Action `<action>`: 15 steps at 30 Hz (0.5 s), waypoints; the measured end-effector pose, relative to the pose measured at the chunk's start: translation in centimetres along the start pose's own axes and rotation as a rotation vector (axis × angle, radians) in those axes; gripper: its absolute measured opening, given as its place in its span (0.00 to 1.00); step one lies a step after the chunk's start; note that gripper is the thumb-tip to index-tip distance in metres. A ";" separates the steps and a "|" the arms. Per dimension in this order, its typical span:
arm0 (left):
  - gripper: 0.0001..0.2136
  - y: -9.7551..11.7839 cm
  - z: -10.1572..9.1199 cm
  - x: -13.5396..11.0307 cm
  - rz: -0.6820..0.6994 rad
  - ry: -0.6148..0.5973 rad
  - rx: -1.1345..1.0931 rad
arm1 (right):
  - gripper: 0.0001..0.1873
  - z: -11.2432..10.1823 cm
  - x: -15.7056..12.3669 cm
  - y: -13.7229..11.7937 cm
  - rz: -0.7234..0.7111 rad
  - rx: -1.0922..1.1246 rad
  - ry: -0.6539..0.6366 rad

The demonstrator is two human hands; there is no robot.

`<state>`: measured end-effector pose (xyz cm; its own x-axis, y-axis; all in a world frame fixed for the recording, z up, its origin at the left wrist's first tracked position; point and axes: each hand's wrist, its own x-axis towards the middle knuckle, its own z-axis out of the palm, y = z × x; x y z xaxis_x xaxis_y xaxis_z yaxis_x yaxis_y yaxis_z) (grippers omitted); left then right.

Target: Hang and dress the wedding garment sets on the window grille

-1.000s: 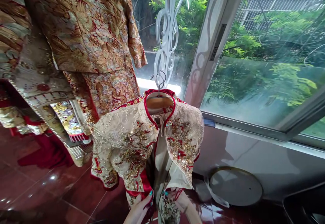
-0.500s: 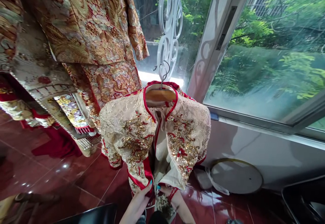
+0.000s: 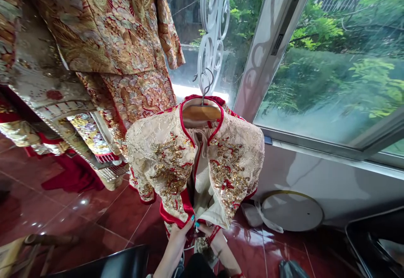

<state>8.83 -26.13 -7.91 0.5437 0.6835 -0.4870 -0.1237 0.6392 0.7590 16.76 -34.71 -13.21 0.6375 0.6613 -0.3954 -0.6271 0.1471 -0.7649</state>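
A cream jacket [image 3: 232, 147] with gold sequin embroidery and red piping hangs by its collar on a wooden hanger [image 3: 202, 112] in front of me. Its front hangs apart, showing the pale lining and a tied cord. My left hand [image 3: 179, 236] is closed on the lower front edge, thumb on the red trim. Close beside it, my right hand [image 3: 212, 236] pinches the other front edge near the hem. The thumbs, with turquoise nails, almost meet. Most of the fingers are hidden beneath the cloth.
Several embroidered garments [image 3: 120, 30] hang at the left. A white scrollwork metal stand [image 3: 208, 55] rises behind the hanger, before the window [image 3: 331, 72]. A round white disc [image 3: 293, 211] leans on the wall, and black chair-like furniture [image 3: 375, 244] stands at right.
My hands have drawn closer together, bringing the two lower front edges of the jacket nearer each other. The view has shifted slightly.
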 end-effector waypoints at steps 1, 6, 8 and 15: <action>0.21 0.0 0.0 0.0 -0.003 0.004 0.000 | 0.20 0.1 0.0 0.0 0.009 0.002 0.011; 0.21 -0.3 -0.2 0.1 0.014 -0.007 0.007 | 0.20 0.4 -0.3 -0.4 0.032 0.009 0.017; 0.21 -0.4 -0.3 0.1 0.030 -0.005 0.008 | 0.21 0.4 -0.3 -0.4 0.034 0.013 0.012; 0.21 -0.1 -0.5 -0.1 0.041 -0.003 0.018 | 0.20 0.3 -0.2 0.1 0.047 -0.004 -0.002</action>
<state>8.34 -26.09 -8.12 0.5413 0.7079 -0.4538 -0.1312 0.6042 0.7859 16.39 -34.62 -13.06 0.6062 0.6691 -0.4299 -0.6548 0.1130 -0.7473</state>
